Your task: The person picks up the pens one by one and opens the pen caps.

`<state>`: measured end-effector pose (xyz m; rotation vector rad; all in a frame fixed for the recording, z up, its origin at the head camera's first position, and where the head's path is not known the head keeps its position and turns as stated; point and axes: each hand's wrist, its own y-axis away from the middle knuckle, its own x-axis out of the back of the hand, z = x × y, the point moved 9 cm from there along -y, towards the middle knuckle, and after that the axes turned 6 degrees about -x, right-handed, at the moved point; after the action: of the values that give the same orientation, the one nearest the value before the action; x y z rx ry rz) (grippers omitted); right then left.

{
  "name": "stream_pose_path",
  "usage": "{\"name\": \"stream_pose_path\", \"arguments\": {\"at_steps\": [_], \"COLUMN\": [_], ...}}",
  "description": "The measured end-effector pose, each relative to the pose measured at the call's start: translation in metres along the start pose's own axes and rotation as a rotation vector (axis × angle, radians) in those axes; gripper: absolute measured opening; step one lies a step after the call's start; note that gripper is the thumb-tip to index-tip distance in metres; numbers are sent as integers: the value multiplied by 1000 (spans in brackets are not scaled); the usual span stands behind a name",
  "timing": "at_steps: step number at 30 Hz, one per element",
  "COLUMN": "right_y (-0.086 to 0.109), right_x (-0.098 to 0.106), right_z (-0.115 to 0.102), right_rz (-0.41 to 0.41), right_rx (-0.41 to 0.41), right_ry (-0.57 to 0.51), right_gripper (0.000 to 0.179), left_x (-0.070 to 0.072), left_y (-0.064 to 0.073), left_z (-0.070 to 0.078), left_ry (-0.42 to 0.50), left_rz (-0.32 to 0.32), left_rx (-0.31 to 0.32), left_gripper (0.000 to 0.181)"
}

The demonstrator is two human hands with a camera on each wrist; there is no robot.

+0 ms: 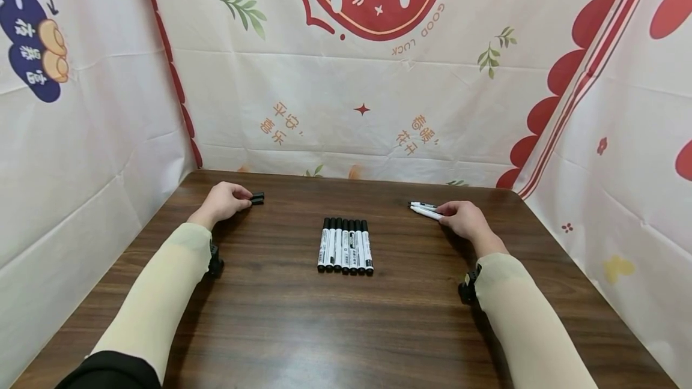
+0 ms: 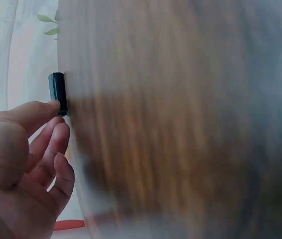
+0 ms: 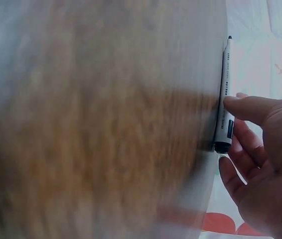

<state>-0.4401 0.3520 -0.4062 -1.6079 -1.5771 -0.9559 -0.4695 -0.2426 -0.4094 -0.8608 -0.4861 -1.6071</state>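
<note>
At the table's far left my left hand (image 1: 224, 202) pinches a black marker cap (image 2: 58, 93) between thumb and fingers. Two black caps (image 1: 258, 198) lie side by side at its fingertips in the head view. Over on the far right, my right hand (image 1: 464, 220) pinches a white marker (image 3: 225, 97) with its cap off and its black tip bare, held low at the tabletop. A second white marker (image 1: 423, 204) lies close beside it, partly hidden by the fingers. Between the hands, several capped white markers (image 1: 346, 247) lie in a neat row, black caps pointing away from me.
The brown wooden table (image 1: 303, 317) carries all the markers. A printed white cloth (image 1: 335, 83) hangs behind its far edge and along both sides. Each wrist bears a small black camera (image 1: 215, 262).
</note>
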Motion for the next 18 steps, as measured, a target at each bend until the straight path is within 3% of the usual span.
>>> {"name": "stream_pose_path", "arguments": {"at_steps": [10,18], "right_y": [6,12], "right_x": [7,11], "right_z": [-6,-12], "right_rz": [27,32], "right_rx": [35,58], "right_ry": [0,-5], "right_gripper": [32,34], "left_x": [9,8], "left_y": [11,18], "left_z": [4,12], "left_ry": [0,83], "left_rz": [21,30], "left_rx": [-17,-18], "left_gripper": [31,34]}}
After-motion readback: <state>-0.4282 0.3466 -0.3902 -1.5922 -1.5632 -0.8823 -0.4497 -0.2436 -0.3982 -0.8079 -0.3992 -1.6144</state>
